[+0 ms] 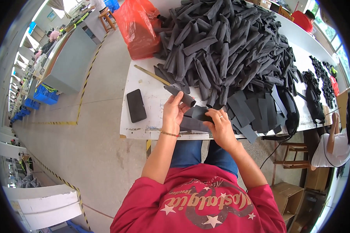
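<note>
The left hand (172, 113) grips a dark grey rolled cloth tube (179, 95) and the right hand (222, 127) pinches a flat dark grey piece (200, 113) — both above the near side of the white table (155, 105) (black phone (136, 105) at left).

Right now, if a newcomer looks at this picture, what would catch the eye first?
Probably the huge heap of dark pieces, covering much of the far part of the white table. Next, the red plastic bag at the heap's left. Nearer, the left hand holds one tube-like dark piece.
</note>
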